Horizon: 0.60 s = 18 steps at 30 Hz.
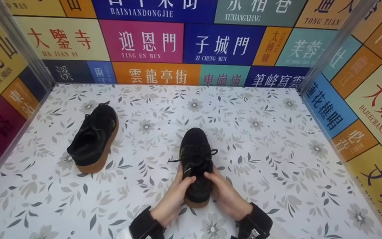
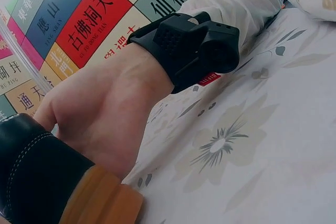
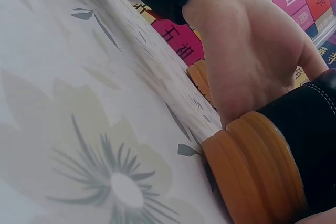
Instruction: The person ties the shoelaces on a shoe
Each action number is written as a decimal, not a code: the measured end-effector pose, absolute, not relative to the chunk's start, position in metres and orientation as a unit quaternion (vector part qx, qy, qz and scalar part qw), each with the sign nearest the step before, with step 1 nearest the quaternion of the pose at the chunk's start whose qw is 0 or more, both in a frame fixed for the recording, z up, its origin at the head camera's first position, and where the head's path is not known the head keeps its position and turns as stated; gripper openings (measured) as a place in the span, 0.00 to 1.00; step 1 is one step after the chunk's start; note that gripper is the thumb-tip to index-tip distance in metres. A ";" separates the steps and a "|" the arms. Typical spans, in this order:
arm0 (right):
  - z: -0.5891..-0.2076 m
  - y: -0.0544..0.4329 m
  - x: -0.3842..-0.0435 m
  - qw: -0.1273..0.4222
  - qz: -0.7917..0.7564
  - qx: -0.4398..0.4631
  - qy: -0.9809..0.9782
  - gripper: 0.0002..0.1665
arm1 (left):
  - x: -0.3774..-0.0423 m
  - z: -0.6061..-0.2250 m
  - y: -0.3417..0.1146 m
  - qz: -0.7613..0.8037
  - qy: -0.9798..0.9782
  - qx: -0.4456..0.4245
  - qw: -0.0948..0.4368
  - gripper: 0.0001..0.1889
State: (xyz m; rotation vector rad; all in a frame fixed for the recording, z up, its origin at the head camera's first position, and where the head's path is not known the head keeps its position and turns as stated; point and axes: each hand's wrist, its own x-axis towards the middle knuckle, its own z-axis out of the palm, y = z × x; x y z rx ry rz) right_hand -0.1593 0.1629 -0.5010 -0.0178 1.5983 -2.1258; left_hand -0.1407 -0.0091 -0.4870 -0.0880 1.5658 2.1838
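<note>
A black lace-up shoe [image 1: 196,149] with a tan gum sole points away from me on the flower-patterned surface. My left hand [image 1: 172,200] grips its left side, thumb over the collar opening. On the opposite side my right hand [image 1: 229,196] holds it likewise, thumb tip at the opening's edge. Both hands' other fingers are mostly hidden along the shoe's sides. Loose black laces [image 1: 213,152] stick out left and right. Close up in the right wrist view are the ridged tan sole [image 3: 257,171] and black heel, with the left hand's palm beyond.
A matching black shoe [image 1: 93,137] stands to the left, farther back, its toe angled away to the right. Panels with colourful printed signs [image 1: 143,41] enclose the back and sides. Clear posts [image 1: 327,43] stand at the back corners. A white floral cloth [image 1: 260,149] covers the surface.
</note>
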 end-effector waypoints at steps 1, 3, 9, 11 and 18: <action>-0.500 0.163 -0.159 0.236 -0.774 -0.002 0.587 0.45 | -0.141 -0.487 -0.008 0.790 0.571 -0.032 0.222 0.44; -0.499 0.164 -0.159 0.226 -0.772 0.006 0.594 0.44 | -0.143 -0.486 -0.004 0.783 0.584 -0.031 0.211 0.44; -0.491 0.168 -0.166 0.158 -0.760 0.010 0.630 0.42 | -0.151 -0.481 0.012 0.768 0.613 -0.035 0.184 0.46; -0.489 0.171 -0.171 0.134 -0.753 0.014 0.644 0.41 | -0.155 -0.480 0.019 0.771 0.609 -0.036 0.182 0.46; -0.487 0.183 -0.186 0.093 -0.759 0.069 0.640 0.38 | -0.173 -0.479 0.040 0.773 0.610 -0.026 0.171 0.46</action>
